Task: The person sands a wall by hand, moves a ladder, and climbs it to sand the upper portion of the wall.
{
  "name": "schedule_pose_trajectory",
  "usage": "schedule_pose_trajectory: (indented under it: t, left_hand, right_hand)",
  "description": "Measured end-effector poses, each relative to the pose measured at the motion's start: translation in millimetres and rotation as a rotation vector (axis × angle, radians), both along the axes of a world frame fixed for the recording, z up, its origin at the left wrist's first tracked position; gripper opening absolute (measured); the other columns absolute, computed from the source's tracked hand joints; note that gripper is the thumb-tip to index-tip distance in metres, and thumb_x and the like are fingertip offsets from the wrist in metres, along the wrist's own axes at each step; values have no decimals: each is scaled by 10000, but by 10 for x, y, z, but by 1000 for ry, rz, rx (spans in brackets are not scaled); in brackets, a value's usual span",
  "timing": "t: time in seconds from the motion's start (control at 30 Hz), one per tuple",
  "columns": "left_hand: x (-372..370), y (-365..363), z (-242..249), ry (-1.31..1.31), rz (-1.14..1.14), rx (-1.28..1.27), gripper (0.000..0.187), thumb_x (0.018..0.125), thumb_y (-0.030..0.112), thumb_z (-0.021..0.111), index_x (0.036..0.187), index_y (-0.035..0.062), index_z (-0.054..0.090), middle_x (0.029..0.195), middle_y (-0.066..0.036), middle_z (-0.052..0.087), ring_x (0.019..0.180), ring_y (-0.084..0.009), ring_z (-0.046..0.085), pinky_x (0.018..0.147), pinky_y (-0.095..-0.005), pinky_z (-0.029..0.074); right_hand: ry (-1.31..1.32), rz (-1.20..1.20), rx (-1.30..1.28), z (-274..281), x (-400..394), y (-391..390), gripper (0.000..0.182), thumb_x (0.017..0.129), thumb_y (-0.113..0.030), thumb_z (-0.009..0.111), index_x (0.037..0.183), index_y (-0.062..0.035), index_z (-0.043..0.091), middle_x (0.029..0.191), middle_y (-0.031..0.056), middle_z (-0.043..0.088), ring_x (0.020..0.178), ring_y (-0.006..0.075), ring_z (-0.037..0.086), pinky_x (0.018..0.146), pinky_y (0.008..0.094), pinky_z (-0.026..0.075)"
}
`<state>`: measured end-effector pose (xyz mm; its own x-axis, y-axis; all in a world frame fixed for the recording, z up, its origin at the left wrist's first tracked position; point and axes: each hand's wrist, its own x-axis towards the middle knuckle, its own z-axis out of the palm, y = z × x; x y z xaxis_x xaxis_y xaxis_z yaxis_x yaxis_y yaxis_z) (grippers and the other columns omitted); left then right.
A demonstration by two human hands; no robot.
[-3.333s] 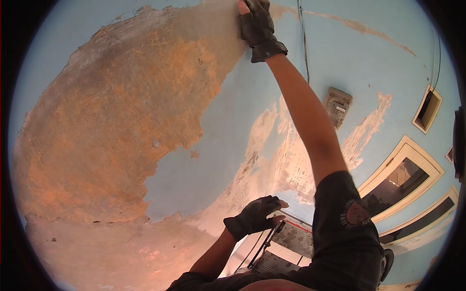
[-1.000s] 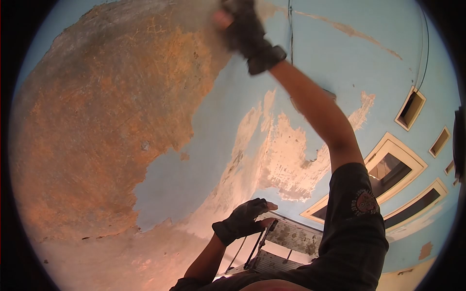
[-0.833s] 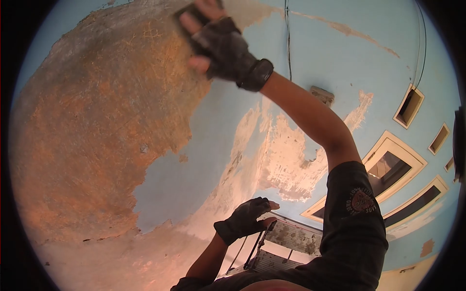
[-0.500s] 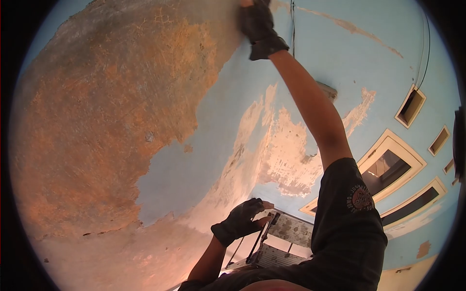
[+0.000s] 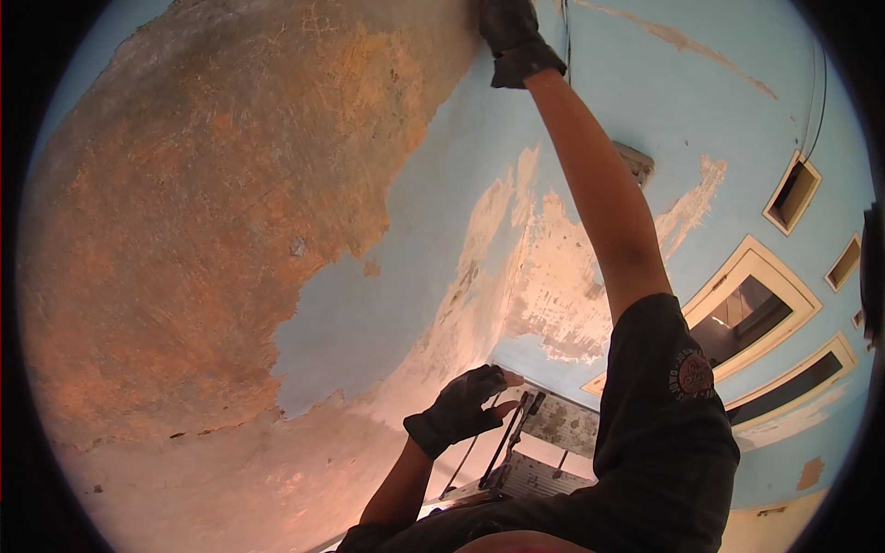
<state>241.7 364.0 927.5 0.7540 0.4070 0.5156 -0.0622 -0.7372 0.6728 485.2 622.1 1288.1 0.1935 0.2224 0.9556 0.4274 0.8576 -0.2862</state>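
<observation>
My right arm reaches up across the view. My right hand (image 5: pixel 509 28), in a dark fingerless glove, is up against the wall at the top edge. Its fingers are cut off by the frame, so what it holds, if anything, is hidden. Lower down, my left hand (image 5: pixel 458 405), in a matching glove, is held in front of my body, thumb and fingertips apart with a gap between them. It is nearest to a metal stepladder (image 5: pixel 516 429), whose top lies just past the fingertips; whether they touch I cannot make out. Nothing shows in the left hand.
The blue painted wall (image 5: pixel 369 304) has a large stripped patch of orange-brown plaster (image 5: pixel 203 212). More peeled paint (image 5: pixel 558 286) shows around the corner. A framed window (image 5: pixel 751 313), small vent openings (image 5: pixel 791 192) and a hanging cable (image 5: pixel 820 92) are on the right.
My right hand has gone slightly farther up and right, more of it now beyond the frame. The view has shifted a little. My left hand stays nearly the same beside the stepladder.
</observation>
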Motion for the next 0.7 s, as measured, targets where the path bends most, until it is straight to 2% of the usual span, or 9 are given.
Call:
schedule_pose_trajectory:
  t: [0.1,0.13,0.2,0.33,0.37,0.43,0.5,0.6,0.7]
  left_hand:
    - [113,46,-51,-5,-10,1,348,832,140,792,1153,77,672,1055,-95,699,941,-302,680,809,-384,564]
    - [164,64,-68,8,-41,-5,346,844,82,771,1179,85,686,1156,-92,703,1020,-278,672,864,-367,547]
    - [287,85,-76,-10,-61,13,334,842,80,769,1166,85,688,1142,-88,706,1012,-276,671,861,-366,547]
    - [302,63,27,32,-56,45,312,833,70,768,1135,85,691,1107,-80,714,997,-273,670,849,-369,547]
    - [258,59,10,28,-50,42,312,833,70,768,1135,85,691,1107,-80,714,997,-273,670,849,-369,547]
    - [147,66,-48,8,-24,13,315,832,67,766,1137,84,690,1100,-81,715,991,-273,670,849,-369,547]
    - [81,71,-114,3,-8,4,314,834,69,763,1140,83,690,1103,-82,714,987,-273,670,851,-368,546]
    - [99,125,-152,-16,0,-22,319,835,71,761,1146,81,692,1112,-85,712,986,-273,670,859,-366,544]
    - [194,144,-151,-25,-25,-27,330,830,74,767,1152,80,695,1123,-89,711,995,-271,670,870,-365,542]
  right_hand:
    - [-342,-377,468,-153,-716,-504,652,956,-528,541,1276,39,555,1410,236,427,1333,381,408,1079,516,386]
    - [-910,-817,-152,-103,-1118,-1181,693,791,-596,681,1251,-81,625,1252,199,576,1113,326,608,929,470,482]
    - [-661,-325,668,-496,-1433,-1289,649,792,-599,676,1229,-119,655,1191,186,612,1020,324,640,889,478,514]
    - [-730,-458,558,-392,-1144,-1083,561,797,-552,709,1189,-152,685,1213,180,607,1063,324,620,925,470,506]
    - [-816,-406,23,-305,-804,-876,518,832,-445,719,1230,-121,653,1311,191,560,1173,329,558,985,423,475]
    - [-67,477,-173,-121,-207,-506,693,967,-541,582,1377,13,511,1374,178,553,1259,287,534,1057,413,441]
    - [-107,823,1,-59,9,-169,576,992,-516,569,1252,-3,601,1341,118,564,1207,239,544,1043,389,445]
    - [-323,-270,266,-374,-194,-122,525,978,-451,588,1285,-25,577,1417,255,436,1255,361,465,1039,501,411]
    - [-550,-249,363,-888,-1055,-899,917,808,-596,679,1555,-155,381,1589,305,258,1431,552,277,1104,691,245]
